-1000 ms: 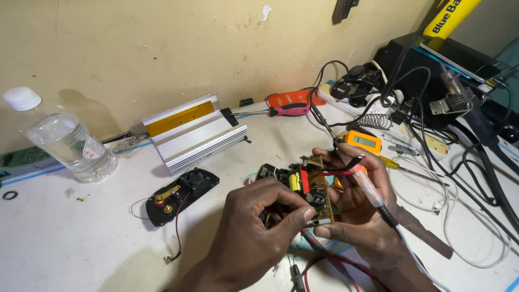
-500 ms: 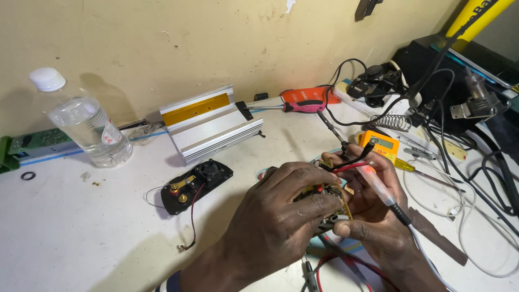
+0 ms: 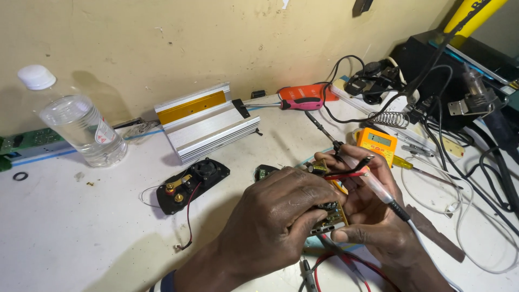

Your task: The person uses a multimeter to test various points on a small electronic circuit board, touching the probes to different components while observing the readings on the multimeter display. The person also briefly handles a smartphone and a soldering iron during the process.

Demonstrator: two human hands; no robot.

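Left hand's point(image 3: 281, 216) grip is clamping the circuit board point(image 3: 331, 213) at near centre above the tabletop point(image 3: 65, 238); right hand point(image 3: 367, 216) is pinching the soldering iron point(image 3: 373, 181) and steadying the board's right edge.

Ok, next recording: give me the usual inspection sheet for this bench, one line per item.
Surface: white bench top, scuffed, with small specks.
Job's things: circuit board held up between both hands; soldering iron lies across the right hand.
Clutter: clear plastic bottle with a white cap, ribbed aluminium case, black end plate with fan, pink-handled screwdriver, orange multimeter.
Hands: left hand covers the board from above; right hand holds its far edge and the iron.
Cables: black and white leads tangled at right; red lead loops near the wrists.
Surroundings: yellowish wall; black equipment at upper right.
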